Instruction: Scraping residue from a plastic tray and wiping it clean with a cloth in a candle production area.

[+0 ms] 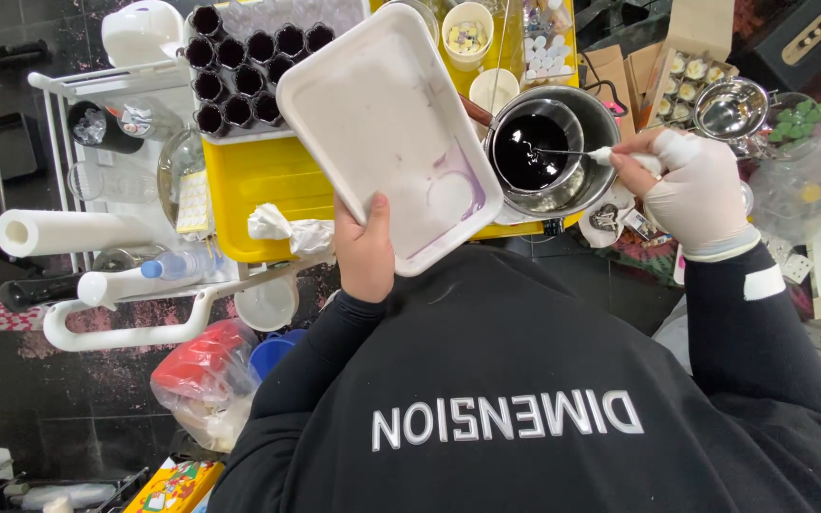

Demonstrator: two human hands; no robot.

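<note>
My left hand (365, 249) is bare and grips the near edge of a white rectangular tray (382, 123), holding it tilted; the tray has purple stains near its lower right corner. My right hand (691, 185), in a white glove, pinches the white handle of a thin metal stirrer (572, 152) whose tip dips into glossy black liquid (529, 147). The liquid sits in a small pot inside a larger steel pot (601, 119), just right of the tray.
A yellow crate (258, 180) lies under the tray, with dark cylindrical cups (239, 66) behind it. A paper roll (54, 231), bottles and a white cart rail are at left. A steel bowl (729, 106) and a box of small candles (686, 81) stand at right.
</note>
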